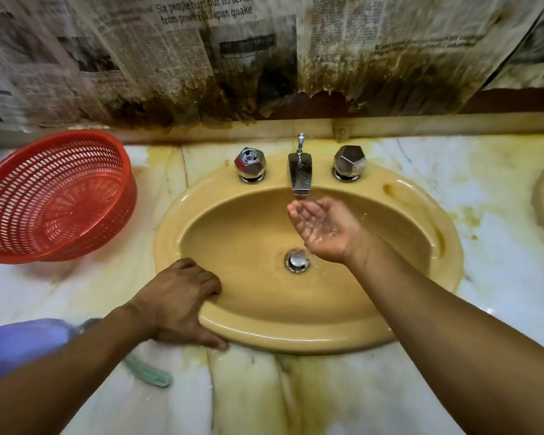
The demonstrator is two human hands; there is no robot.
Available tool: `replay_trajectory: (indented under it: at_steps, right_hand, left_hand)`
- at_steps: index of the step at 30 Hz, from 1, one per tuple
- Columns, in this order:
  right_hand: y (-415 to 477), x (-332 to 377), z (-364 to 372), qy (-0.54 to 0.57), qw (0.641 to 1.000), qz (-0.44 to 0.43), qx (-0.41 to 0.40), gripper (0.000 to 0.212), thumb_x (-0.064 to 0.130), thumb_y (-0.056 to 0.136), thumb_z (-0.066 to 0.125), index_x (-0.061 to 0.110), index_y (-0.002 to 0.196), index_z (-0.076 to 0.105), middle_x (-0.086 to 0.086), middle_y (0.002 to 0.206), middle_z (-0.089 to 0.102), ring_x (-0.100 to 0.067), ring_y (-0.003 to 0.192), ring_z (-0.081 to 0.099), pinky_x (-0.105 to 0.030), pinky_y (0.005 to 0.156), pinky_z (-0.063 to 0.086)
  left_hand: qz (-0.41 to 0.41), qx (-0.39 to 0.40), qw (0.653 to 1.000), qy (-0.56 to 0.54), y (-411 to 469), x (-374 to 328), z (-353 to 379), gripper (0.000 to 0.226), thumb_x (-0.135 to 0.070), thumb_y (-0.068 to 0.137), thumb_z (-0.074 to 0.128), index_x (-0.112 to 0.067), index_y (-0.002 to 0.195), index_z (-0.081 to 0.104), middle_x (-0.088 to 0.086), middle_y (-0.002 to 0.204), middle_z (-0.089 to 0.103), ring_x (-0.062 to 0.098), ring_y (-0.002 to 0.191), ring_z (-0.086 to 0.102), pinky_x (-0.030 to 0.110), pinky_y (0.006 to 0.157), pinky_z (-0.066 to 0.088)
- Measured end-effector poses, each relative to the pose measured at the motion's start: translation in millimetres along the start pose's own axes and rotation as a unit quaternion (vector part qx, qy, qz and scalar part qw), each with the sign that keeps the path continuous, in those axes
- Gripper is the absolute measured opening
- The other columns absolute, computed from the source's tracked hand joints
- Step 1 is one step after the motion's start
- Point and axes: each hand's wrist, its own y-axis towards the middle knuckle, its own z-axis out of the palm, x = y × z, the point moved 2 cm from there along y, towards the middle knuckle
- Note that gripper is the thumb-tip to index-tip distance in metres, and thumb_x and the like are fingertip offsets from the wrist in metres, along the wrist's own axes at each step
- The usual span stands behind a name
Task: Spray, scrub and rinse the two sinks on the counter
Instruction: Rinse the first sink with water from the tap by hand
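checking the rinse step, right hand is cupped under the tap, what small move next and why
Probably toss the water pooled in the right hand onto the sink walls: the faucet stream falls only by the drain, while the left hand grips the rim.

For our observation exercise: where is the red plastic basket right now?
In the head view, the red perforated plastic basket sits on the marble counter, left of the yellow oval sink.
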Motion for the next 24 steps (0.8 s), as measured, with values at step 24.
replay_trajectory:
  at_steps: [24]
  right_hand:
    - [-167,10,-148,-0.496,0.809,-0.245,-0.198,0.02,0.023,0.1,0.062,0.021,0.095,0.081,0.003,0.093,0.08,-0.015,0.096,0.076,-0.047,0.106,0.052]
  left_hand:
    - [-0.095,0.063,0.992,-0.052,-6,-40,-14,0.108,-0.108,0.055,0.041,-0.042,0.138,0.059,-0.021,0.133,0.066,0.008,0.122,0.06,0.027,0.097,0.046]
